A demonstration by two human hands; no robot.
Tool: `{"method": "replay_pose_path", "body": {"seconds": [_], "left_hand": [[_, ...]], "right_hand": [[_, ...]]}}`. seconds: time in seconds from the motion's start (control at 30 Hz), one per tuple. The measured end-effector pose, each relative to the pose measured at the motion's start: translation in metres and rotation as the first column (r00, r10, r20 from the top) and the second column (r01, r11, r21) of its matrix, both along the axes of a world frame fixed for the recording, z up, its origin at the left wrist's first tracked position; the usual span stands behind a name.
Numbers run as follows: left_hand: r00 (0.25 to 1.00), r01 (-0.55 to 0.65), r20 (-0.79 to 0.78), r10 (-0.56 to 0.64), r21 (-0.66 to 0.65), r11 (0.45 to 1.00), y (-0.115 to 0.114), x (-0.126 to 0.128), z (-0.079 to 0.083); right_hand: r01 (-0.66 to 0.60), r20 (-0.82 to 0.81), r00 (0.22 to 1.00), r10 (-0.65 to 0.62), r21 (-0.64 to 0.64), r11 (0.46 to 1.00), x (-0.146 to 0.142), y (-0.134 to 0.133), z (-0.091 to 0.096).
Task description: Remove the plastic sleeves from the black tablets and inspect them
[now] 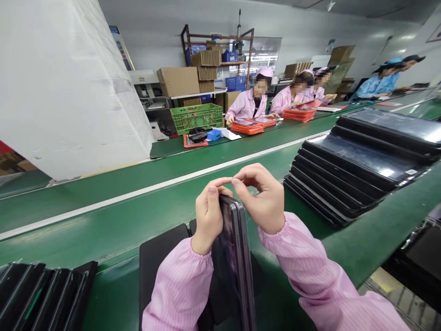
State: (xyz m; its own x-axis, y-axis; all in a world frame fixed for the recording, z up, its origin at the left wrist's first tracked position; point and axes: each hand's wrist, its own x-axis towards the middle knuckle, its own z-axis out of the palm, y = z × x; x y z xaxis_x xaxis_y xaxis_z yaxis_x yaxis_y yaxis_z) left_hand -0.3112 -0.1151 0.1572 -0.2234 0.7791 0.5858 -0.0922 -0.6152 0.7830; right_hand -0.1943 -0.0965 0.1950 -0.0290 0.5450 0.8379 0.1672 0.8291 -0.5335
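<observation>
I hold a dark tablet (237,257) upright on its edge in front of me, over a black mat (161,257). My left hand (208,216) grips its left side near the top, fingers wrapped round. My right hand (263,197) is curled at the tablet's top right corner, thumb and forefinger pinched together right above the top edge. Whether something tiny sits in that pinch I cannot make out. Both sleeves are pink.
A fanned stack of black tablets (361,161) lies at right on the green conveyor belt (138,207). More black tablets (41,294) lie at lower left. Across the belt, several people in pink coats work beside orange trays (246,127) and a green crate (196,117).
</observation>
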Motion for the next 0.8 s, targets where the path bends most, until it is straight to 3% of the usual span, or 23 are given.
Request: {"method": "replay_pose_path", "body": {"seconds": [0.13,0.23,0.37,0.47,0.57,0.7,0.8], "left_hand": [[0.999,-0.029,-0.023,0.029,-0.012,1.000,0.000,-0.001,0.001],[0.994,-0.106,-0.042,0.104,-0.041,0.994,0.002,-0.003,0.001],[0.989,-0.142,-0.050,0.138,-0.080,0.987,0.008,-0.007,0.000],[0.986,-0.166,-0.045,0.163,-0.087,0.982,0.011,-0.010,-0.001],[0.985,-0.172,-0.032,0.170,-0.093,0.981,0.013,-0.011,-0.001],[0.986,-0.166,-0.025,0.164,-0.099,0.981,0.013,-0.012,-0.001],[0.986,-0.164,-0.021,0.163,-0.098,0.982,0.013,-0.011,-0.002]], "right_hand": [[-0.125,0.236,0.968,0.088,0.145,0.982,0.022,-0.010,0.016],[-0.290,0.536,0.825,0.178,0.132,0.948,0.044,-0.024,0.029],[-0.264,0.750,0.658,0.073,0.139,0.955,0.055,-0.033,0.032],[-0.199,0.789,0.611,-0.069,0.237,0.951,0.051,-0.032,0.027],[-0.172,0.774,0.617,-0.142,0.308,0.936,0.046,-0.032,0.025],[-0.168,0.732,0.664,-0.152,0.345,0.924,0.041,-0.036,0.027],[-0.195,0.740,0.656,-0.148,0.356,0.914,0.039,-0.037,0.029]]}}
